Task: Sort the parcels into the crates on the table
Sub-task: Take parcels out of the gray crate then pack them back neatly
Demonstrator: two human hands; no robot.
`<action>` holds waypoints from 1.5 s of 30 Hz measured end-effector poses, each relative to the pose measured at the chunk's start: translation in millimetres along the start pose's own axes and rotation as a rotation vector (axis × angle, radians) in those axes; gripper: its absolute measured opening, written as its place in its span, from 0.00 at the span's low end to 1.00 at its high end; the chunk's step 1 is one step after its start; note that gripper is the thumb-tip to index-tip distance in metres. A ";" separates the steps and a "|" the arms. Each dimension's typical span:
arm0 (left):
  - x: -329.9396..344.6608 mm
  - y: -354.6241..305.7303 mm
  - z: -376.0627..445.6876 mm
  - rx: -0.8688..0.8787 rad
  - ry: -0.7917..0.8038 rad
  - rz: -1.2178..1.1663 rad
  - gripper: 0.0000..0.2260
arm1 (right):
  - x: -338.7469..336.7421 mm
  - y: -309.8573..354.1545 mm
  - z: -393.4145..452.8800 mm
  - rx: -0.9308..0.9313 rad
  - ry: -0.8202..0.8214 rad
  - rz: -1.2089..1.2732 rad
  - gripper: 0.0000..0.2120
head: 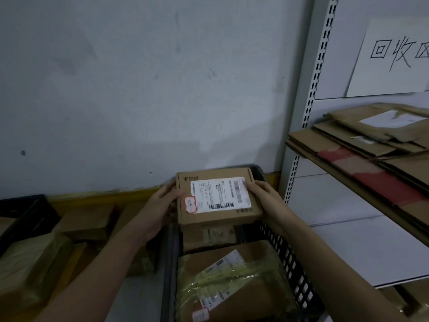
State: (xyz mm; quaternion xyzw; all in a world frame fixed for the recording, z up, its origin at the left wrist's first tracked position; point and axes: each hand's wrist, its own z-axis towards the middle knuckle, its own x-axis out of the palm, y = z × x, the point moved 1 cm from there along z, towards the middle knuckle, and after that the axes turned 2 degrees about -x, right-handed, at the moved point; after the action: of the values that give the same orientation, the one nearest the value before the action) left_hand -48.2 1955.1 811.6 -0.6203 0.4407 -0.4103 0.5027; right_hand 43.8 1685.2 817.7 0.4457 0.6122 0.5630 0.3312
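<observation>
The left hand [162, 201] grips the left edge of a flat cardboard parcel [218, 196], thumb curled over its top face, while the right hand [262, 194] grips the right edge the same way, thumb on the white shipping label [219, 194]. Between the two hands the parcel is held level above the far end of a black slatted crate [290, 256], which stands against the grey wall [139, 89]. A small red-bordered sticker [190, 204] sits at the label's near left corner. Two more parcels show inside this crate: a brown box [209, 238] directly under the held one, and nearer the camera a larger box wrapped in yellowish tape [232, 282] with its own label and red-bordered sticker. To the left, a second black crate [25, 212] shows only its dark corner; what it holds cannot be made out. Between the two crates lie at least three further taped brown parcels [86, 221], dim and blurred, so the exact count is unclear. On the right a white metal shelf unit [308, 108] carries a stack of flattened cardboard [371, 149], and a paper sign [394, 59] with three handwritten characters is fixed above it.
</observation>
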 end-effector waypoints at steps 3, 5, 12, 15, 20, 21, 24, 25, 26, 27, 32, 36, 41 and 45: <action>14.8 3.1 -1.8 0.022 -0.131 -0.221 0.27 | 10.1 -9.5 -7.1 0.007 -0.067 -0.040 0.36; 29.1 6.7 -5.0 0.024 -0.140 -0.293 0.34 | 22.0 -18.1 -10.8 0.014 -0.034 -0.042 0.40; 53.8 13.2 -14.5 -0.007 -0.063 -0.118 0.35 | 28.2 -23.4 -8.4 -0.017 -0.034 0.167 0.29; 45.4 8.2 -14.1 -0.022 -0.024 -0.041 0.31 | 12.0 -20.6 -7.0 -0.026 -0.015 0.033 0.22; 50.2 18.2 -13.8 -0.068 0.034 0.006 0.28 | 10.0 -22.1 -11.5 -0.057 -0.012 -0.219 0.17; 53.1 21.3 -13.3 -0.087 0.027 -0.018 0.29 | 10.8 -23.3 -11.3 -0.086 -0.025 -0.255 0.17; 62.9 31.4 -11.8 -0.104 -0.018 -0.046 0.33 | 14.8 -26.1 -13.4 -0.191 -0.057 -0.416 0.28; 65.5 34.5 -10.9 -0.092 -0.045 -0.038 0.33 | 17.2 -27.4 -13.5 -0.223 -0.059 -0.486 0.35; 68.1 36.6 -10.0 -0.080 -0.069 -0.038 0.34 | 20.4 -28.5 -13.5 -0.248 -0.051 -0.557 0.40; 70.6 38.4 -8.8 -0.072 -0.084 -0.047 0.34 | 23.7 -30.0 -13.9 -0.266 -0.036 -0.625 0.44; 82.5 42.6 2.0 -0.074 -0.053 -0.116 0.32 | 25.6 -36.9 -13.2 -0.270 -0.142 -0.869 0.49; 88.8 49.0 14.1 -0.065 -0.017 -0.084 0.29 | 20.0 -40.8 -8.0 -0.231 -0.167 -1.019 0.49; 91.9 68.9 34.5 -0.060 0.061 0.091 0.25 | 8.1 -45.5 9.3 -0.127 -0.304 -0.927 0.44; 72.7 105.6 46.7 -0.028 0.162 0.790 0.25 | 4.8 -58.7 30.6 -0.065 -0.381 -0.963 0.40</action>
State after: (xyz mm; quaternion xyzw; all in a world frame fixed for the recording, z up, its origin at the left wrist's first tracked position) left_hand 2.0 1886.4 705.0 -0.3758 0.6889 -0.2270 0.5768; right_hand 59.6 1703.5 755.9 0.1975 0.6591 0.2741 0.6719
